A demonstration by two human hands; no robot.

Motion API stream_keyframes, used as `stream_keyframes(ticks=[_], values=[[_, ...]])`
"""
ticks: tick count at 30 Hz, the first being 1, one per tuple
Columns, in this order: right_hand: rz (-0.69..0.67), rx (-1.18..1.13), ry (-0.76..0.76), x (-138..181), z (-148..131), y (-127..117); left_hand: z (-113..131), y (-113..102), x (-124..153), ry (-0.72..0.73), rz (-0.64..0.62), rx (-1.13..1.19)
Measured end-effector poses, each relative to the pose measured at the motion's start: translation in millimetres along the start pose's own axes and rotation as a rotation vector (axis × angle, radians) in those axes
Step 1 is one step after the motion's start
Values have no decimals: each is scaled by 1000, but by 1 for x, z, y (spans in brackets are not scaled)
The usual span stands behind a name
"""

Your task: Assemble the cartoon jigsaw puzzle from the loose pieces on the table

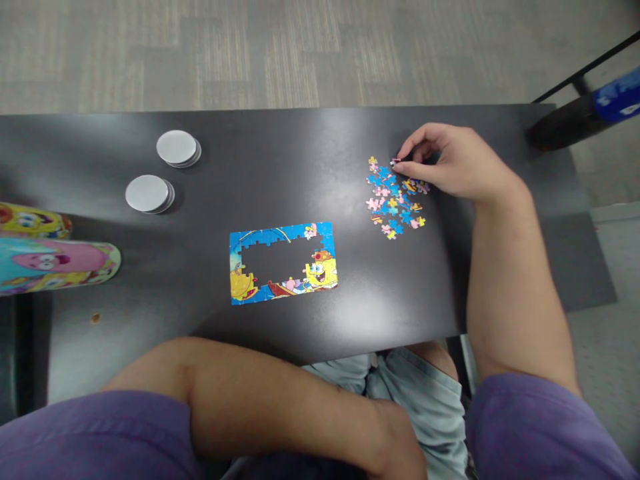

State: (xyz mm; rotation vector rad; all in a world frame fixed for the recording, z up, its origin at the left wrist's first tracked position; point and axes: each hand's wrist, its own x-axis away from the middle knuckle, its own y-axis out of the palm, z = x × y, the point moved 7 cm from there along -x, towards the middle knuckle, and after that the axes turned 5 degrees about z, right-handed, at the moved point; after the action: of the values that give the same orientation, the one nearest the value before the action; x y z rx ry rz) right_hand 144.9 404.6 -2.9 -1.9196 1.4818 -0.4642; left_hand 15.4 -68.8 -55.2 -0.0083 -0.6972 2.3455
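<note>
A partly built cartoon jigsaw lies on the black table, its border joined and its middle still a bare gap. To the right lies a heap of several loose puzzle pieces. My right hand rests at the far edge of that heap, with thumb and forefinger pinched on a small piece. My left hand hangs below the table's near edge by my lap; its fingers are hidden.
Two round grey lids lie at the table's left. Two cartoon-printed tins lie at the left edge. A dark chair leg with a blue part stands at the far right corner.
</note>
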Motion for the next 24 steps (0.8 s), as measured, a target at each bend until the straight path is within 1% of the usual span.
stream_keyframes(ticks=[3,5,11,16,18,21,23,24], values=[[-6,-64,28,1,3,2,2,-12,10,-8,-84,38],[-7,-60,24,1,2,1,1,-20,15,-19,-95,46],[-45,-51,34,2,-2,1,4,-37,31,-1,-47,82],[-16,-143,25,1,-1,-4,10,-44,39,-4,14,13],[30,-188,15,-2,-2,-5,10,-45,39,-16,39,-13],[168,-317,-50,-5,-19,-3,9,-46,39,-40,73,-35],[208,-394,-85,-2,-43,10,8,-47,37,-41,116,-25],[241,-446,-126,2,-60,16,6,-46,36,-43,133,-16]])
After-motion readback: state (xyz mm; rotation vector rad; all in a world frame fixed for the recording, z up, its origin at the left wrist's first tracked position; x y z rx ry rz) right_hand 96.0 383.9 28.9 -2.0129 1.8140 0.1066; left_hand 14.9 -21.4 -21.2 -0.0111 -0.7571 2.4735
